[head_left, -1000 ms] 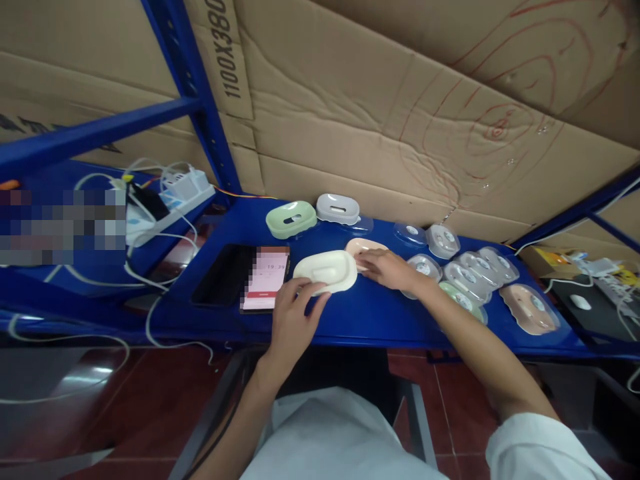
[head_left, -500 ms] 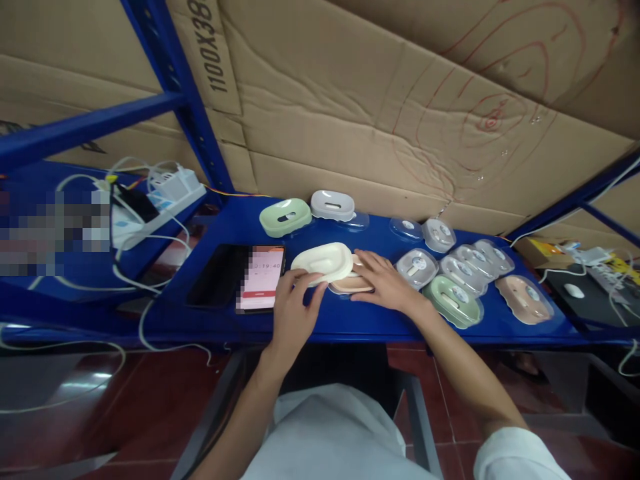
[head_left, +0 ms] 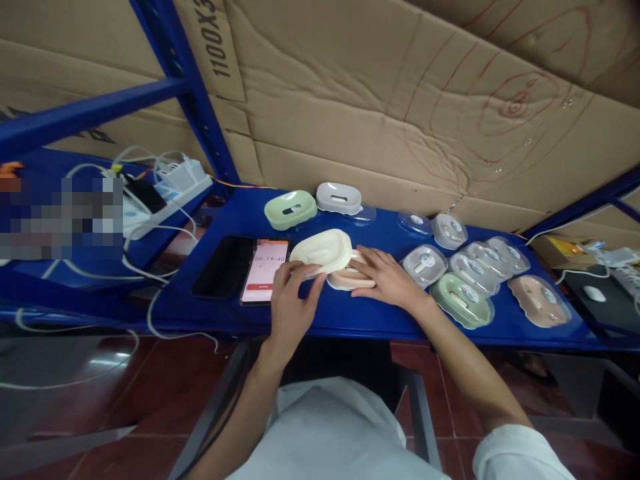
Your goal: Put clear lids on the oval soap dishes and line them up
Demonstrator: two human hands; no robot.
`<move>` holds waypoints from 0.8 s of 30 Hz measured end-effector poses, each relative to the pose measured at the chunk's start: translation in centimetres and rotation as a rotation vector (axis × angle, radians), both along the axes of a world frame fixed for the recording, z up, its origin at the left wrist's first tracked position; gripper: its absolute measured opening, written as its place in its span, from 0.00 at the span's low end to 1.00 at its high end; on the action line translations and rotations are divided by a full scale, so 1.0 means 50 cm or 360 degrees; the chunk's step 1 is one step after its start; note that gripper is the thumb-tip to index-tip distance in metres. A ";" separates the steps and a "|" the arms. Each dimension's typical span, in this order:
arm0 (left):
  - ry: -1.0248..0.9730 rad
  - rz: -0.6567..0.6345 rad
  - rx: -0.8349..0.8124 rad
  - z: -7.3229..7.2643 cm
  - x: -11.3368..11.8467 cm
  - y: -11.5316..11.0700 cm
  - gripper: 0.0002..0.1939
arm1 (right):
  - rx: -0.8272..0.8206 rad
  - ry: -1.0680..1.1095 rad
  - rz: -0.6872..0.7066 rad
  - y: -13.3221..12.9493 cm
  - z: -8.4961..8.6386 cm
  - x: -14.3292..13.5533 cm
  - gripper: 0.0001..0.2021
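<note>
My left hand [head_left: 295,300] pinches the near edge of a cream oval dish [head_left: 323,251], which is tilted and raised above the blue table. Beside it, my right hand [head_left: 385,277] rests its fingers on a peach-coloured dish [head_left: 353,277], which lies on the table and is partly covered by the cream dish and my fingers. A phone [head_left: 266,270] with a lit timer screen lies left of my left hand. Behind stand a green dish [head_left: 290,209] and a grey-white dish [head_left: 339,197].
Several clear-lidded dishes stand on the right, among them a grey one [head_left: 424,265], a green one [head_left: 461,300] and a peach one [head_left: 540,301]. A black phone-like slab [head_left: 223,267] lies left. Beyond are a power strip with cables [head_left: 173,190] and a cardboard wall [head_left: 320,100].
The cream dish is tilted more steeply in my left hand. My right hand has stayed on the peach dish. The whole view has shifted slightly.
</note>
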State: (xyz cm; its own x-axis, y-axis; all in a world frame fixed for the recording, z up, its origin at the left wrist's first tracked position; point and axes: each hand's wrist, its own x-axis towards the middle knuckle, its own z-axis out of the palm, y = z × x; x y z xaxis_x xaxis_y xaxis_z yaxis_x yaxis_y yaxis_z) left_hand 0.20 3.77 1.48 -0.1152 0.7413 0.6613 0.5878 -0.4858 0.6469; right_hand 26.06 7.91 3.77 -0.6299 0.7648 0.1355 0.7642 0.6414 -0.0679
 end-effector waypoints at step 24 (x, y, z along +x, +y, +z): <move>0.0743 -0.0035 -0.0408 0.058 0.057 0.104 0.09 | -0.0166 -0.0406 -0.0889 0.183 0.122 0.188 0.28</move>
State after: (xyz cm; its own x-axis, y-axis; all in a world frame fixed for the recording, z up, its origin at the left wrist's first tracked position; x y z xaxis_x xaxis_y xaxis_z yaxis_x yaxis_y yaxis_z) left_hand 3.04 8.98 4.37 0.1657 0.8848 0.4356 0.8329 -0.3620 0.4185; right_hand 35.44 17.06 9.88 -0.1337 0.9892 -0.0599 0.9828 0.1401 0.1200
